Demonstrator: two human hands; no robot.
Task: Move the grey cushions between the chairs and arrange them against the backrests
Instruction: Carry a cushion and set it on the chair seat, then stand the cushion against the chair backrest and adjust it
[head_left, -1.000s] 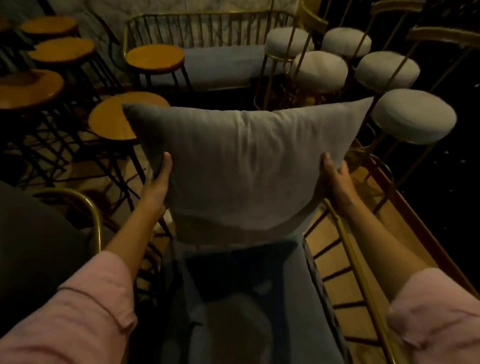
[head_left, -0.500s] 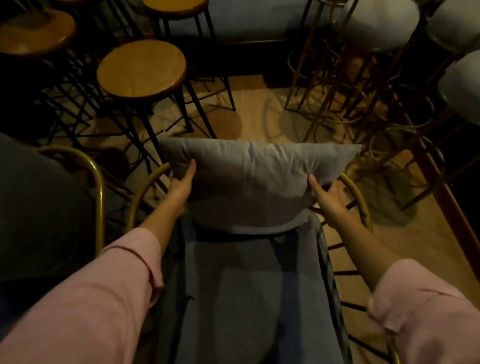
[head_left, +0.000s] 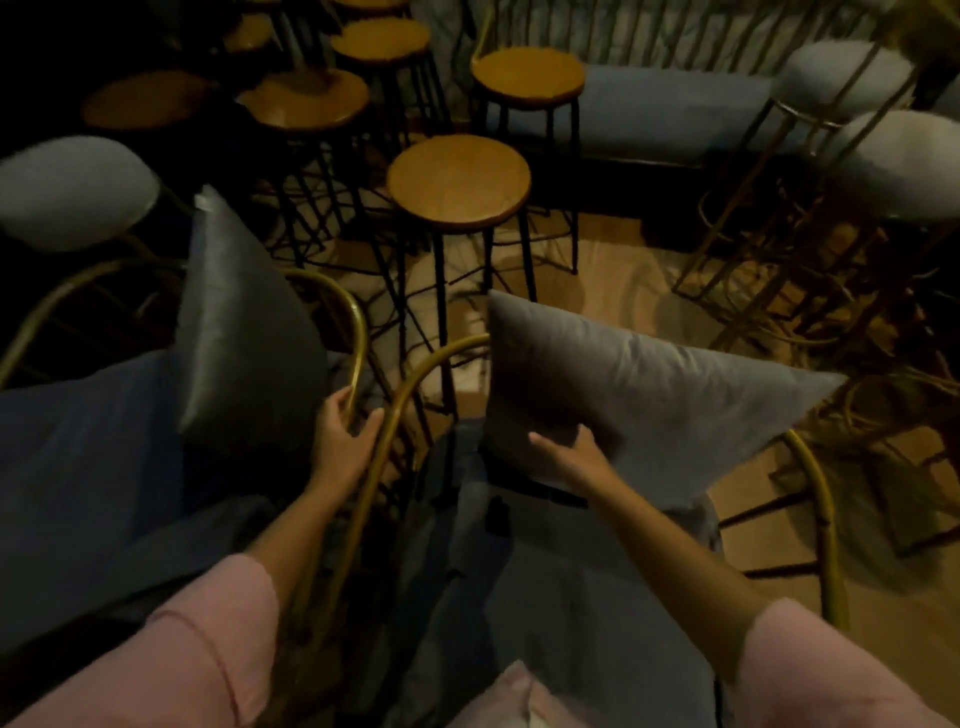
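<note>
A grey cushion (head_left: 649, 384) stands on the blue seat of the right chair (head_left: 561, 582), leaning against its gold wire backrest. My right hand (head_left: 569, 457) rests flat on the cushion's lower front, fingers apart. A second grey cushion (head_left: 244, 332) stands upright on the left chair's blue seat (head_left: 88, 457), against that chair's gold backrest. My left hand (head_left: 343, 441) is curled around the gold frame (head_left: 358, 332) of the left chair, between the two chairs.
Several round wooden stools on black legs (head_left: 460, 179) crowd the floor just beyond the chairs. White padded stools on gold frames (head_left: 904, 161) stand at the right, another at the left (head_left: 72, 189). A blue bench (head_left: 670, 114) runs along the back.
Both hands let go of the right cushion's sides after setting it against the backrest. My left hand moved to the left chair's frame; my right hand now lies on the cushion's front. View swung left.
</note>
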